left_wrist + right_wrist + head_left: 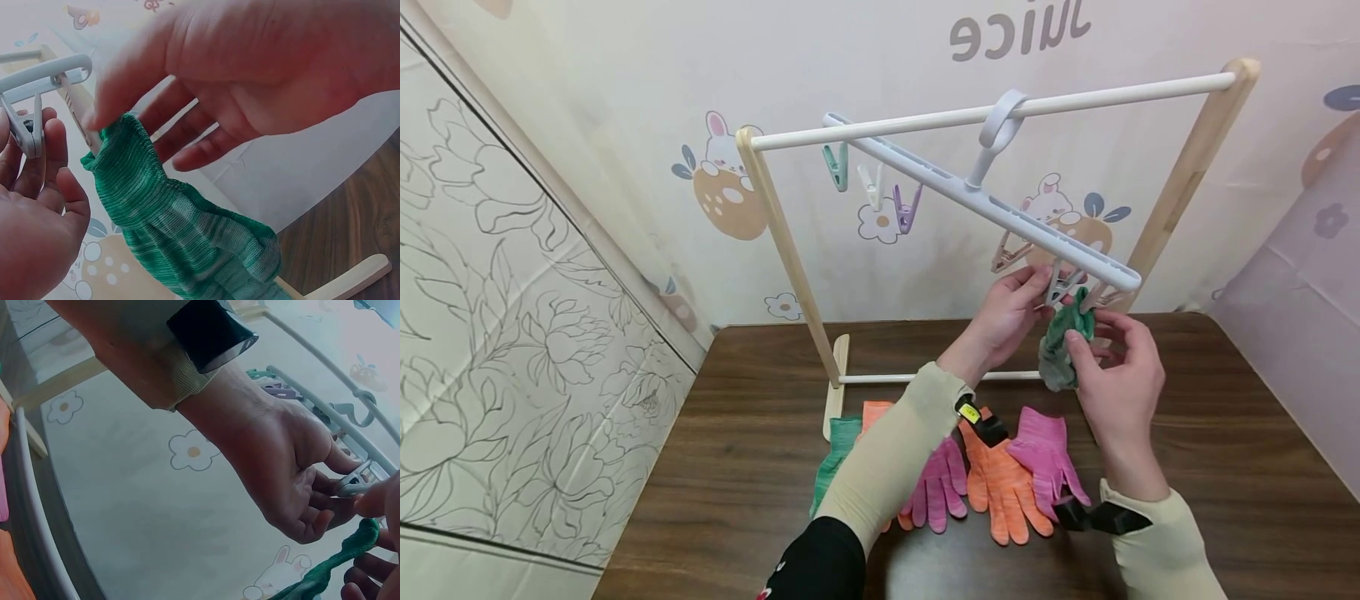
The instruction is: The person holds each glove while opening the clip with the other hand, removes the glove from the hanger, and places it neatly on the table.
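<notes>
A white hanger with a row of clothespins hangs by its hook from the rack's top bar. Near its right end my left hand pinches a whitish clothespin between thumb and fingers. My right hand holds the cuff of a green-and-grey knit glove just below a pink clothespin. The glove dangles downward, its cuff against that clothespin; whether the clothespin grips it I cannot tell. In the right wrist view, my left hand shows fully, while my right hand is cut off.
Orange gloves, pink gloves and a green glove lie on the brown table, partly under my left forearm. The wooden rack's posts stand at both sides. Green, white and purple clothespins hang at the hanger's left.
</notes>
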`<state>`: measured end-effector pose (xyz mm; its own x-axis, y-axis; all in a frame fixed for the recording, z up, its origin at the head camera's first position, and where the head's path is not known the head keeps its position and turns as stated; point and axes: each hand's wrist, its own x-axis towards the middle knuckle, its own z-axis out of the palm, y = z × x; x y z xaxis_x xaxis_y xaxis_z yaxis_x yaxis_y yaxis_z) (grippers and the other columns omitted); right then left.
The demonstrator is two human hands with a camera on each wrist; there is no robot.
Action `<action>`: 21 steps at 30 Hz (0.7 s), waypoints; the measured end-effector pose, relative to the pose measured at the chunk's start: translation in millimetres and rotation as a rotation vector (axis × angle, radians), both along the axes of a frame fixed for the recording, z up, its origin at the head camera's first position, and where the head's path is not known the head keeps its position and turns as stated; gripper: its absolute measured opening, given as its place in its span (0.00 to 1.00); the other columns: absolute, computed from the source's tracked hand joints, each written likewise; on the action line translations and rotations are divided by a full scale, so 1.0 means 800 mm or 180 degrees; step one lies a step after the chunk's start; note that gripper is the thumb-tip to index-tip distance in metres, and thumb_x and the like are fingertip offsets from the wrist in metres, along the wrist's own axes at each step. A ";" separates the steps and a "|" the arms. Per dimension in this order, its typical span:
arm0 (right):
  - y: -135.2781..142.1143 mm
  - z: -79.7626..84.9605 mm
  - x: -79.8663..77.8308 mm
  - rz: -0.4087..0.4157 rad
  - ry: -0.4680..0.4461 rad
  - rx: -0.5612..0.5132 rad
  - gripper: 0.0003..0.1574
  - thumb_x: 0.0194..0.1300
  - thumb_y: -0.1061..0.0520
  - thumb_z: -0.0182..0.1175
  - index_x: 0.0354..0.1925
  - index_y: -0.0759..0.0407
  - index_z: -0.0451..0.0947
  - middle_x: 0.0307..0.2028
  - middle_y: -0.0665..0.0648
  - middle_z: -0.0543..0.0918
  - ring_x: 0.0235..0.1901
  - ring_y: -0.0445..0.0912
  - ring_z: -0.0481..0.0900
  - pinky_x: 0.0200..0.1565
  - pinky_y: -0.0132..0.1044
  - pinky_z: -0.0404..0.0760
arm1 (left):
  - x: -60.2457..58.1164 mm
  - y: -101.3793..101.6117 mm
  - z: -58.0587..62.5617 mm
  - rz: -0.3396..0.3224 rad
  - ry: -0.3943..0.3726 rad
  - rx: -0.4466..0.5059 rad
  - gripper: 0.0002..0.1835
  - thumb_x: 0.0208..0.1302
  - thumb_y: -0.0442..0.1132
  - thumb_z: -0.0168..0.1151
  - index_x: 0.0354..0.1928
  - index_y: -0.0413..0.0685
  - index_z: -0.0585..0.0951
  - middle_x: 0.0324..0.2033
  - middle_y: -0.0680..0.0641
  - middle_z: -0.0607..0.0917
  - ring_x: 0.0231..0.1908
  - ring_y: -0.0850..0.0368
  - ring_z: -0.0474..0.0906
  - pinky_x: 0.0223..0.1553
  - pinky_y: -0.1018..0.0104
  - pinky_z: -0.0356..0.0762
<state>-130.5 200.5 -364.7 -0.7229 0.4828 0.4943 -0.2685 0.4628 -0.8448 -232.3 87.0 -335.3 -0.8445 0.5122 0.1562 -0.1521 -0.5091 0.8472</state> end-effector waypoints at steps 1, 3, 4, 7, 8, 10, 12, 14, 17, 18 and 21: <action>-0.001 0.000 -0.001 -0.0024 -0.0017 -0.0002 0.27 0.63 0.56 0.69 0.59 0.62 0.77 0.49 0.48 0.79 0.46 0.39 0.75 0.43 0.25 0.74 | 0.000 0.000 0.000 0.0009 -0.0004 -0.0002 0.12 0.79 0.38 0.47 0.41 0.42 0.78 0.35 0.53 0.83 0.36 0.61 0.79 0.40 0.66 0.69; -0.001 -0.001 -0.003 -0.0054 -0.0050 -0.0036 0.26 0.64 0.56 0.68 0.58 0.62 0.77 0.48 0.48 0.79 0.46 0.38 0.76 0.43 0.24 0.74 | 0.000 0.000 0.000 0.0042 -0.0050 0.0031 0.14 0.79 0.38 0.47 0.46 0.33 0.78 0.34 0.52 0.83 0.35 0.61 0.80 0.39 0.67 0.70; -0.002 -0.001 -0.004 -0.0050 -0.0058 -0.0069 0.26 0.64 0.57 0.68 0.58 0.63 0.77 0.48 0.48 0.79 0.46 0.38 0.76 0.44 0.23 0.75 | 0.000 0.000 0.000 0.0055 -0.0063 0.0040 0.16 0.79 0.38 0.47 0.49 0.28 0.76 0.34 0.52 0.84 0.34 0.61 0.80 0.39 0.67 0.70; -0.002 -0.002 -0.005 -0.0034 -0.0048 -0.0184 0.25 0.64 0.59 0.67 0.58 0.63 0.76 0.48 0.49 0.80 0.45 0.38 0.78 0.45 0.23 0.76 | 0.000 0.000 -0.002 0.0049 -0.0040 0.0048 0.19 0.79 0.38 0.47 0.57 0.24 0.72 0.34 0.53 0.84 0.33 0.61 0.81 0.38 0.68 0.71; -0.002 -0.002 -0.005 -0.0027 -0.0032 -0.0222 0.25 0.64 0.60 0.67 0.58 0.63 0.75 0.48 0.50 0.80 0.45 0.38 0.79 0.45 0.22 0.77 | -0.001 0.000 -0.002 0.0049 -0.0042 0.0056 0.18 0.79 0.38 0.47 0.55 0.25 0.74 0.34 0.53 0.84 0.33 0.61 0.81 0.38 0.68 0.71; -0.001 -0.003 -0.006 -0.0012 -0.0004 -0.0284 0.25 0.64 0.61 0.67 0.58 0.63 0.75 0.47 0.50 0.80 0.44 0.38 0.79 0.45 0.23 0.77 | -0.001 0.000 -0.004 0.0041 0.0001 0.0048 0.15 0.79 0.38 0.47 0.48 0.31 0.77 0.34 0.54 0.84 0.33 0.61 0.81 0.39 0.68 0.71; -0.001 -0.004 -0.007 -0.0022 0.0003 -0.0324 0.25 0.63 0.62 0.67 0.58 0.64 0.75 0.47 0.50 0.81 0.44 0.38 0.80 0.45 0.23 0.77 | -0.002 0.000 -0.005 0.0030 0.0019 0.0058 0.12 0.79 0.38 0.47 0.41 0.42 0.79 0.34 0.54 0.84 0.33 0.61 0.81 0.39 0.68 0.71; 0.000 -0.007 -0.007 -0.0043 -0.0026 -0.0336 0.25 0.63 0.63 0.67 0.58 0.64 0.75 0.47 0.49 0.81 0.43 0.38 0.80 0.45 0.22 0.77 | -0.003 -0.001 -0.006 0.0023 0.0024 0.0062 0.12 0.79 0.38 0.46 0.38 0.50 0.79 0.33 0.54 0.85 0.33 0.61 0.81 0.39 0.68 0.71; 0.002 -0.010 -0.006 -0.0092 -0.0073 -0.0312 0.23 0.63 0.62 0.67 0.56 0.66 0.77 0.44 0.48 0.81 0.41 0.37 0.80 0.45 0.22 0.78 | -0.004 -0.002 -0.006 -0.0021 0.0021 0.0071 0.12 0.79 0.38 0.46 0.38 0.50 0.79 0.34 0.54 0.84 0.34 0.62 0.81 0.40 0.68 0.71; 0.002 -0.011 -0.005 -0.0104 -0.0081 -0.0298 0.23 0.63 0.61 0.67 0.56 0.66 0.77 0.43 0.48 0.81 0.41 0.37 0.80 0.45 0.22 0.77 | -0.004 -0.002 -0.007 -0.0028 0.0016 0.0079 0.12 0.79 0.38 0.46 0.39 0.50 0.79 0.34 0.53 0.84 0.34 0.62 0.81 0.41 0.68 0.71; 0.003 -0.011 -0.003 -0.0119 -0.0074 -0.0267 0.21 0.64 0.60 0.67 0.54 0.67 0.79 0.41 0.47 0.81 0.39 0.38 0.80 0.44 0.21 0.77 | -0.003 -0.003 -0.009 -0.0047 0.0007 0.0100 0.11 0.79 0.38 0.46 0.42 0.44 0.79 0.35 0.51 0.83 0.35 0.61 0.81 0.42 0.67 0.71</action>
<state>-133.0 202.8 -373.6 -0.7143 0.5487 0.4344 -0.2323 0.3996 -0.8868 -234.7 84.9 -342.2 -0.8366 0.5195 0.1741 -0.1581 -0.5331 0.8312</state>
